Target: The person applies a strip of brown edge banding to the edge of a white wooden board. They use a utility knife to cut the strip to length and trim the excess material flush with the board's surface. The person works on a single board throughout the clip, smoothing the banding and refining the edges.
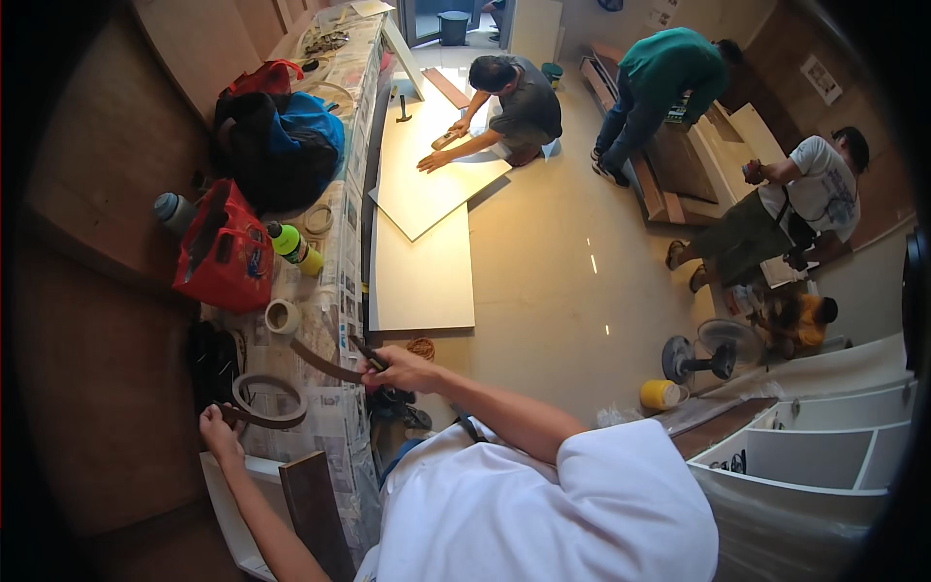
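Observation:
My left hand [221, 434] is closed on one end of a coiled brown edge-banding strip [281, 421], low at the left by the newspaper-covered bench [330, 412]. A pale roll [242, 386] shows within its loop. Farther right, my right hand [407, 371] is closed round a dark, slim tool that looks like a utility knife [368, 351]. A brown length of strip [325, 363] reaches from the bench to my right fingers; whether it joins the coil I cannot tell.
On the bench stand a tape roll [282, 316], a yellow-green bottle [295, 249], a red bag [229, 257] and a dark-blue bag [281, 145]. A person crouches over white panels [422, 276] ahead. Others work at right, near a fan [698, 357] and white cabinet [815, 456].

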{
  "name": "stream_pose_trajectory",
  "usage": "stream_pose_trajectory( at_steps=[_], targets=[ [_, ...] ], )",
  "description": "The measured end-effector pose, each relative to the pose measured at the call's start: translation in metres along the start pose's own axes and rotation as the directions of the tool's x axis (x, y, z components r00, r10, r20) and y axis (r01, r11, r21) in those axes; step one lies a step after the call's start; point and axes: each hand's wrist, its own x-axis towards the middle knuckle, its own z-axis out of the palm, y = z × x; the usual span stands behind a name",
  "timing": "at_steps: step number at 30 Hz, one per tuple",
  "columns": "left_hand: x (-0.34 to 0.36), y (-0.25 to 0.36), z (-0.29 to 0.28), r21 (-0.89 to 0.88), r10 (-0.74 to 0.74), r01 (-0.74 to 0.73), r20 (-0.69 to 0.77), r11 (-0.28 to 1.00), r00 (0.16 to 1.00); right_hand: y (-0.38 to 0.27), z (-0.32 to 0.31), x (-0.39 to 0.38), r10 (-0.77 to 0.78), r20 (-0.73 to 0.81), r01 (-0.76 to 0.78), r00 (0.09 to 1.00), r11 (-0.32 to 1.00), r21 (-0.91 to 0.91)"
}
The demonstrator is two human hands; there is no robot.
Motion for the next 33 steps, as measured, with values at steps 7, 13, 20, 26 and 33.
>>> stream_pose_trajectory(
  at_steps=[7, 13, 20, 26, 33],
  targets=[
    [-0.015, -0.035, 0.023, -0.084, -0.061, 0.068, 0.081, 0.994, 0.995, 0.02, 0.114, 0.081, -0.044, 0.218, 0.013, 0.975, 0.99, 0.141],
    [-0.043, -0.021, 0.027, -0.251, -0.019, 0.049, 0.118, 0.967, 0.993, 0.034, 0.149, 0.115, -0.054, 0.222, 0.0, 0.974, 0.972, 0.236],
    [-0.073, -0.034, 0.037, -0.222, 0.175, -0.127, 0.215, 0.967, 0.961, 0.01, 0.154, 0.1, -0.098, 0.126, 0.077, 0.987, 0.984, 0.16],
    [-0.096, -0.018, 0.066, -0.127, 0.206, -0.201, 0.023, 0.971, 0.978, 0.002, 0.157, 0.097, -0.179, -0.098, 0.172, 0.979, 0.982, -0.073],
    [-0.098, -0.013, 0.064, -0.116, 0.252, -0.248, 0.014, 0.962, 0.968, 0.009, 0.165, 0.108, -0.311, -0.206, 0.248, 0.928, 0.927, -0.281]
  ],
)
